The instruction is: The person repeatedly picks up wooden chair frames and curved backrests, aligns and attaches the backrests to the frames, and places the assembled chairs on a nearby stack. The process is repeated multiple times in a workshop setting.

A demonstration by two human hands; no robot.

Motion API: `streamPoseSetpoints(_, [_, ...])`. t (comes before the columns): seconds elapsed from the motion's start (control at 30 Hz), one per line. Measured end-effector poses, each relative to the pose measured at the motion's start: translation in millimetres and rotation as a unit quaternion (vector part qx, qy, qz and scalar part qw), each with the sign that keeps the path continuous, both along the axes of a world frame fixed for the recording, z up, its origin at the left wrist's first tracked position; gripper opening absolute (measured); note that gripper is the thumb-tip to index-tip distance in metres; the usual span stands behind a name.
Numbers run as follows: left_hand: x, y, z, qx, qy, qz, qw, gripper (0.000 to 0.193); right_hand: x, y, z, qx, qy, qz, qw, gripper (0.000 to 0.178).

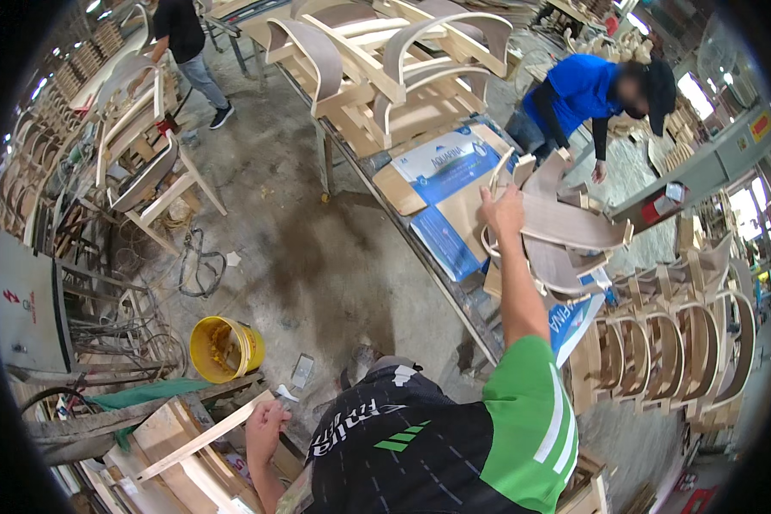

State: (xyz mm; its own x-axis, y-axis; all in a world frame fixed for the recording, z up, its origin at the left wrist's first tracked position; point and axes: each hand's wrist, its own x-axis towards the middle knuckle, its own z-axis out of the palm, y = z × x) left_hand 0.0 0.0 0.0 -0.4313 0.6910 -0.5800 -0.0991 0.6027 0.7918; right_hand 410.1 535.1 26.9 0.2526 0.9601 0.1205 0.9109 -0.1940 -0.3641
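My right arm stretches out to a workbench, where my right hand point(504, 212) is closed on the edge of a pale curved wooden piece. Just beside it, broad curved wooden panels point(565, 221) with a grey-brown face lie piled together. My left hand point(266, 421) is low on the left, its fingers curled at the upper end of a long pale wooden strip point(201, 439). The strip slants over a stack of wooden boards point(167, 433). Part of my left grip is hidden by the hand itself.
Blue and white cardboard point(445, 244) covers the workbench, and curved wooden chair frames point(394, 77) are stacked at its far end. A yellow bucket point(227, 349) stands on the floor. Across the bench a person in blue point(574, 98) bends over; another person point(184, 51) stands far left.
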Motion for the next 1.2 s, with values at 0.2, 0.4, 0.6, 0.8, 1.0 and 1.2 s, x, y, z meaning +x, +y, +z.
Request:
streamPoseSetpoints(0.2, [43.6, 58.5, -15.3, 0.011, -0.022, -0.023, 0.999, 0.031, 33.1, 73.4, -14.3, -0.042, -0.052, 0.022, 0.998, 0.053])
streamPoseSetpoints(0.4, [51.4, 49.9, -29.1, -0.009, -0.021, -0.022, 1.0, 0.033, 86.8, 96.5, 45.6, 0.182, -0.101, 0.008, 0.978, 0.048])
streamPoseSetpoints(0.6, [43.6, 55.0, -22.4, -0.013, 0.071, -0.04, 0.997, 0.036, 87.0, 43.8, 199.9, 0.251, 0.343, 0.031, 0.904, 0.045])
streamPoseSetpoints(0.8, [54.9, 152.3, 36.1, 0.096, 0.201, -0.078, 0.972, 0.045, 91.9, -32.6, 363.7, 0.136, 0.628, 0.347, 0.683, 0.031])
streamPoseSetpoints(1.0, [47.5, 181.6, 85.0, 0.231, 0.279, 0.023, 0.932, 0.086, -12.2, -25.3, 362.4, -0.046, 0.696, 0.553, 0.456, 0.036])
streamPoseSetpoints(1.2, [15.9, 151.7, 84.4, 0.247, 0.279, 0.272, 0.887, 0.081, -160.9, -32.9, 328.4, -0.368, 0.78, 0.488, 0.137, 0.02])
